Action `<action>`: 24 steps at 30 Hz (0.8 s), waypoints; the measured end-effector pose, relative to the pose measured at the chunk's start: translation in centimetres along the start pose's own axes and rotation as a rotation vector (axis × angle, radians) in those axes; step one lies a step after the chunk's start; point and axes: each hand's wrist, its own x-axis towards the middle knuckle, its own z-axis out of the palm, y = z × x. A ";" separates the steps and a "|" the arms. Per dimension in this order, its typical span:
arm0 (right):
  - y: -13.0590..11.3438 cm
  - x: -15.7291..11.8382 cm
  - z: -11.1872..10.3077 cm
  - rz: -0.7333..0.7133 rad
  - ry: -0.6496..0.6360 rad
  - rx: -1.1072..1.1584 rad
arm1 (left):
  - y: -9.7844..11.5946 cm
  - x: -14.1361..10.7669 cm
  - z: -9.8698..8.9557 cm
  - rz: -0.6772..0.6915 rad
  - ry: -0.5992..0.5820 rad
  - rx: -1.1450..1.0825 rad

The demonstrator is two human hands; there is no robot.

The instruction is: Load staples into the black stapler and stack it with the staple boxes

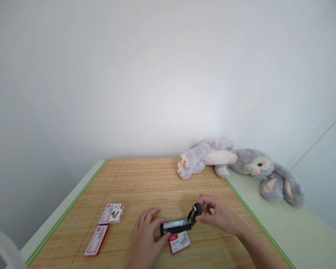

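Note:
A black stapler lies on the bamboo mat with its top arm swung up, so the metal staple channel shows. My left hand grips the stapler's left end between thumb and fingers. On the right, my right hand pinches the raised top arm near its tip. Just below the stapler sits a small red and white staple box, close to my left thumb. Whether staples lie in the channel I cannot make out.
Left on the bamboo mat are a white and red box with a stapler picture and a flat red and white box. A grey plush rabbit lies along the back right. A blurred pale curved object fills the lower left corner.

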 end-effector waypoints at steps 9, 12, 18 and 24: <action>-2.6 4.0 5.4 -0.129 -0.086 -0.090 | 0.8 -0.1 -0.5 -0.027 0.006 -0.050; -2.1 4.6 7.1 -0.130 -0.118 -0.152 | 0.8 0.0 -0.4 -0.023 0.015 -0.047; -1.8 4.6 8.2 -0.104 -0.095 -0.246 | -0.1 -0.4 -0.1 -0.004 0.050 -0.043; 0.2 3.1 5.4 0.049 0.117 -0.334 | 1.3 -1.3 -0.1 0.093 0.009 -0.108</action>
